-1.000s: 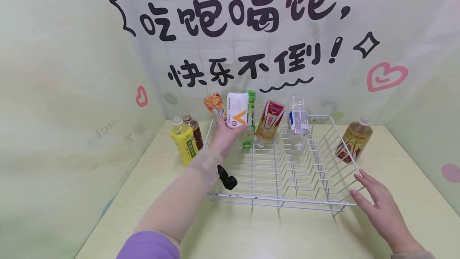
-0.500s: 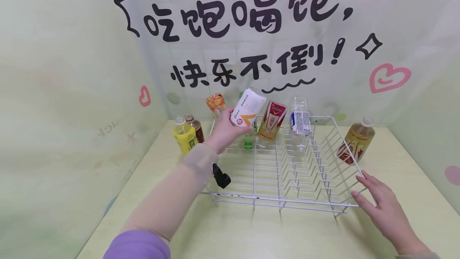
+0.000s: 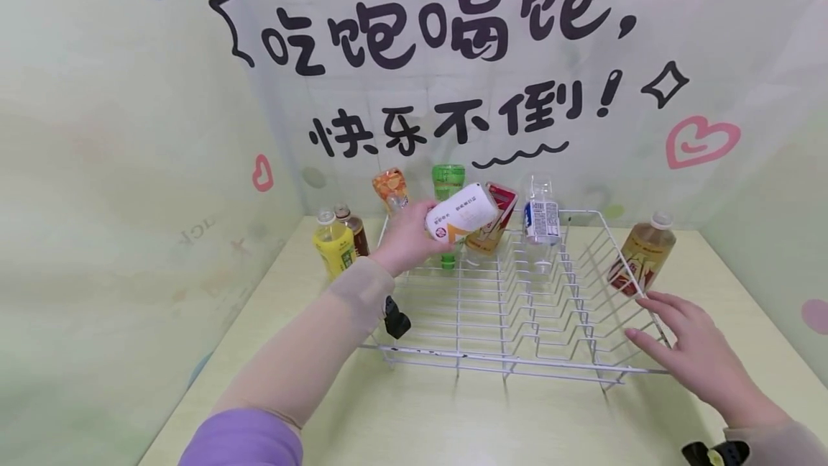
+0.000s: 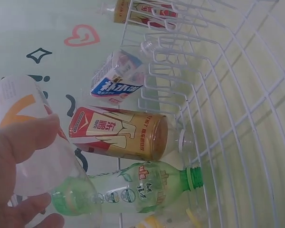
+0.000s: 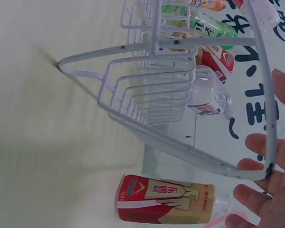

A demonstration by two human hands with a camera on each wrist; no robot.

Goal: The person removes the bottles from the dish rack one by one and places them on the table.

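Observation:
My left hand (image 3: pixel 409 239) grips a white-labelled bottle (image 3: pixel 464 213) with an orange V mark, tilted and held above the back left of a white wire dish rack (image 3: pixel 491 360). Behind it, upside down in the rack, stand a green-tinted bottle (image 3: pixel 448 178), a red-and-gold bottle (image 3: pixel 484 243), a clear bottle with a blue-and-white label (image 3: pixel 542 221) and an orange-labelled bottle (image 3: pixel 389 184). The held bottle's neck end is hidden by my hand. My right hand (image 3: pixel 701 351) rests on the rack's right rim, fingers extended; the right wrist view shows the fingertips (image 5: pixel 249 194) beside that rim.
Left of the rack, a yellow-labelled bottle (image 3: pixel 334 249) and a dark brown bottle (image 3: pixel 356 230) stand on the table. At its right stands another red-and-gold bottle (image 3: pixel 643 254). A wall with large black lettering (image 3: pixel 481 13) closes off the back.
My left hand has moved slightly right and tipped the white-labelled bottle from upright to nearly sideways, its far end to the right. My right hand stays at the rim, shifted slightly.

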